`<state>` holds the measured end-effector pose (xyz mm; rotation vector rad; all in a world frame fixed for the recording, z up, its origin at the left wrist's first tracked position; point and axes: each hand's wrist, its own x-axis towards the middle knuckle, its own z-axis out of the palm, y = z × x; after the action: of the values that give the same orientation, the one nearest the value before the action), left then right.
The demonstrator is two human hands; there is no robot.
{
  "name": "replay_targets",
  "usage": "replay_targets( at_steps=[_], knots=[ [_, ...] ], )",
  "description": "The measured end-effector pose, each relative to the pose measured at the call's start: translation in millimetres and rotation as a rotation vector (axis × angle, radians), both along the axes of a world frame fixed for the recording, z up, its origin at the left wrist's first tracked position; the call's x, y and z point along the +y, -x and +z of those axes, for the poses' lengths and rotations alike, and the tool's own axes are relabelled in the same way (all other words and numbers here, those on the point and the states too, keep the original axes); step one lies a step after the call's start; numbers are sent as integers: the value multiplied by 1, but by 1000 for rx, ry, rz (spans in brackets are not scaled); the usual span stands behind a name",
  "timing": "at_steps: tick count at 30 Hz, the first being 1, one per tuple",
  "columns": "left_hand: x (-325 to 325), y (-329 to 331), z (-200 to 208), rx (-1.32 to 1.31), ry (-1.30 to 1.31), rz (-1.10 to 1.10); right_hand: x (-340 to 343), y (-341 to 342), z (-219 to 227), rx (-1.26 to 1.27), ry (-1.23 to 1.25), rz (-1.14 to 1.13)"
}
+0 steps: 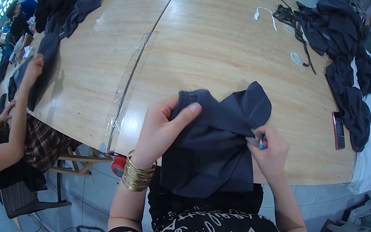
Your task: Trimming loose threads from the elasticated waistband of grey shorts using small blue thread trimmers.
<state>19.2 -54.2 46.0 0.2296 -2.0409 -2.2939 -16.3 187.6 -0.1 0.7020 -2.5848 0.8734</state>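
Between the two hands lies a soft, dark blue-grey cloth garment [215,145], bunched up at the near edge of the big round wooden table [212,41]. The left hand [160,128] is curled over the top of the cloth, with the thumb pressed on a gathered, stretchy-looking band. Shiny gold bangles [136,174] sit stacked on that wrist. The right hand [268,146] is closed tight around a small tool with a blue handle [261,144], and its tip touches the cloth. It may be a little thread cutter, but it is too small to tell.

To do this well, I think the left hand should keep the cloth flat and tight, so the tool meets only loose threads and not the fabric.

The cloth looks thin and floppy, with soft folds. The table looks smooth and pale, with a strip of clear tape [128,88] along a seam, past the left hand. Far out beyond the right hand are piles of dark clothes [345,63], white tags [264,15] and a dark phone [338,129]. Off to the left, another person's hand [33,68] rests on more dark cloth.
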Motion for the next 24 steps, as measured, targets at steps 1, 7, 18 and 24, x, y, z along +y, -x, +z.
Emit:
replay_targets(
  at_steps=[1,7,18,24],
  knots=[
    [-2,3,1,50,72,-23,5,10,-1,-25,-27,2],
    [-34,80,44,448,24,68,-23,102,76,400,27,-85],
    [-6,12,-14,285,264,95,17,64,39,261,-23,189],
    [18,-42,-99,239,728,-379,57,30,-26,-376,-258,31]
  ],
)
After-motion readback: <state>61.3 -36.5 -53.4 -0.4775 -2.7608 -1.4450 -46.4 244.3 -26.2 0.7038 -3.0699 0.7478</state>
